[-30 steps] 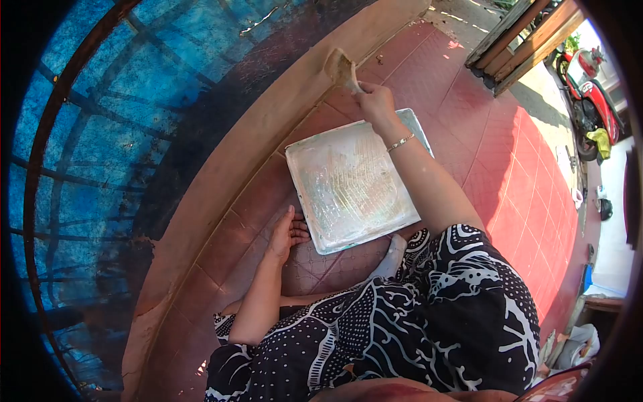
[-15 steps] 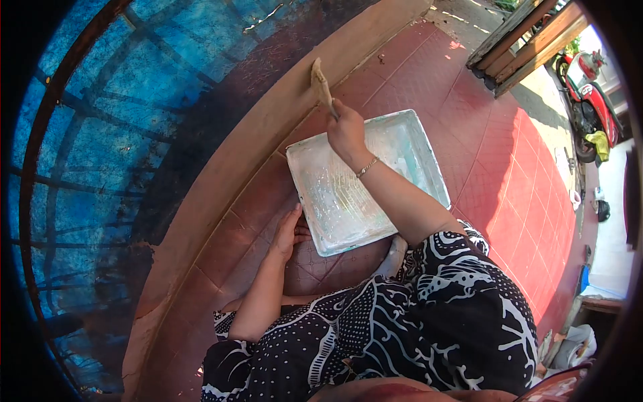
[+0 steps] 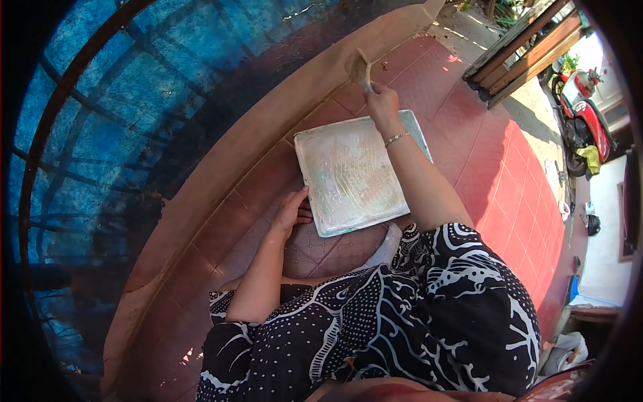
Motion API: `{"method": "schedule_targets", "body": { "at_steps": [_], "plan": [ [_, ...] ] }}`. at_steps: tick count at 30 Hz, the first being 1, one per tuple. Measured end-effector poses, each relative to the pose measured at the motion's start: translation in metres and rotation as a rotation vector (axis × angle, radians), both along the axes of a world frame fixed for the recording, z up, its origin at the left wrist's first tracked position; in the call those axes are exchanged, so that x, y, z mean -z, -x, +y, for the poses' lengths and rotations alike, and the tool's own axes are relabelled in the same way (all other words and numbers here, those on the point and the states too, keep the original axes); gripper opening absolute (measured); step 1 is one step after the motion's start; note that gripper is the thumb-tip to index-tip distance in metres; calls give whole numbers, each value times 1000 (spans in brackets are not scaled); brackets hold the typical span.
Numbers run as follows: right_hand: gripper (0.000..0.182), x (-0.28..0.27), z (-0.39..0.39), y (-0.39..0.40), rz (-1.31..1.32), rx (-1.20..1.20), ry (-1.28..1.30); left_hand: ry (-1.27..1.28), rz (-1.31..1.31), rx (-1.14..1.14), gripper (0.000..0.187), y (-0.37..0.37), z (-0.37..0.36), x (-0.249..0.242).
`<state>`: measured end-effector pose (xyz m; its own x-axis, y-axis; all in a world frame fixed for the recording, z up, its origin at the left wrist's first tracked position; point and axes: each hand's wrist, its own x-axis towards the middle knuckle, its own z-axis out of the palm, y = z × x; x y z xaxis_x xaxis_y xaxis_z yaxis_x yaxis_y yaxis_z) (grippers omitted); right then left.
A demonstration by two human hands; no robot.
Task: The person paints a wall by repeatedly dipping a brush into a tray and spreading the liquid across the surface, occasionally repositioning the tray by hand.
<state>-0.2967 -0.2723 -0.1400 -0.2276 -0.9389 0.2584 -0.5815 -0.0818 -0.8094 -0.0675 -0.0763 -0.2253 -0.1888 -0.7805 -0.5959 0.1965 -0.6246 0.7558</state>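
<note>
A white, paint-stained rectangular tray [image 3: 348,177] lies on the red tiled floor in front of me. My right hand [image 3: 383,108] is wrapped round the handle of a wide brush [image 3: 360,65], whose bristle end points away from me beyond the tray's far edge, close to the low ledge. My right forearm passes over the right side of the tray. Beside the tray's left edge, my left hand [image 3: 293,209] is open, its fingers touching or nearly touching the rim.
A curved brown ledge [image 3: 231,147] runs along the left, bordering a dark and blue surface [image 3: 127,134] with grid-like lines. Wooden posts [image 3: 526,57] stand at the upper right, with a red motorcycle [image 3: 589,120] behind them. Red floor tiles [image 3: 516,201] extend right.
My right hand and the brush have moved right and slightly away from me. The tray sits a little differently in view, and the camera view has shifted slightly.
</note>
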Motion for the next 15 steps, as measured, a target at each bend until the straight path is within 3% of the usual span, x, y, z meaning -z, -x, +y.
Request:
{"method": "schedule_targets", "body": {
  "at_steps": [5, 7, 11, 15],
  "plan": [
    [29, 6, -57, -1, 94, 96, -14, 27, -123, 58, 64, -2, -4, -4],
    [26, -6, -25, -47, 256, 40, 233, 19, -141, 54, 64, -3, -6, -4],
    [24, -6, 88, -123, 121, -134, 126, 7, -163, 51, 57, 2, -8, -2],
    [29, 3, 183, -173, 115, -442, -41, 191, -84, 31, 57, 5, -4, 62]
  ]
}}
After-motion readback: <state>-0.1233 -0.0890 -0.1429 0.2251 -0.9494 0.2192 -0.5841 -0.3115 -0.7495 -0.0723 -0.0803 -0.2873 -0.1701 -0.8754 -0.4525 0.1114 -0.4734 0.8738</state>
